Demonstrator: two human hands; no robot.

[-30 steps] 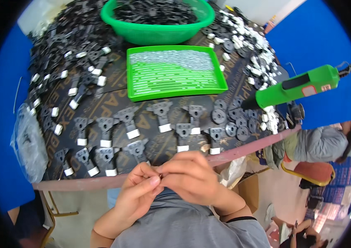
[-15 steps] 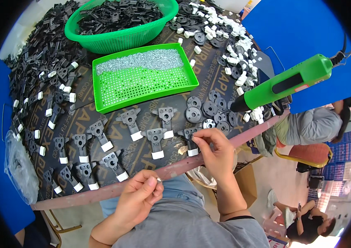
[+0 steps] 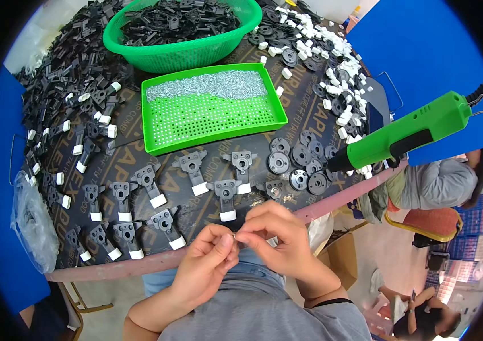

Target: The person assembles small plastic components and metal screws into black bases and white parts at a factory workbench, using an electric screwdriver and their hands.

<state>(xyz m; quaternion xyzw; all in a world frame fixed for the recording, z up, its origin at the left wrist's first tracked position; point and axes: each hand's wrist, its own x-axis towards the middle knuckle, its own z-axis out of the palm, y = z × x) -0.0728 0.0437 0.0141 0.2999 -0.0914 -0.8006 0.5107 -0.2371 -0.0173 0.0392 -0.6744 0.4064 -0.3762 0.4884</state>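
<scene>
My left hand (image 3: 210,258) is closed in a pinch at the table's near edge. My right hand (image 3: 275,236) meets it, thumb and fingertips pinched together. Between the fingertips a tiny shiny metal piece (image 3: 234,235) shows, too small to name. Just beyond my right hand lies a black plastic bracket (image 3: 273,187) with a shiny spot at its centre, its lower part hidden by the hand. Left of it several like brackets with white end caps lie in loose rows, among them one bracket (image 3: 227,195) nearest my hands; their centres look dark.
A green tray (image 3: 278,116) holds small silvery parts. Behind it stands a green basket (image 3: 247,28) of black parts. Black discs (image 3: 300,153) lie at right, beside a green electric screwdriver (image 3: 418,128). A plastic bag (image 3: 31,221) hangs at left. Other people sit at far right.
My right hand has left the bracket and come down to my left hand, fingertips meeting. The bracket now shows a shiny spot at its centre. The view has shifted slightly.
</scene>
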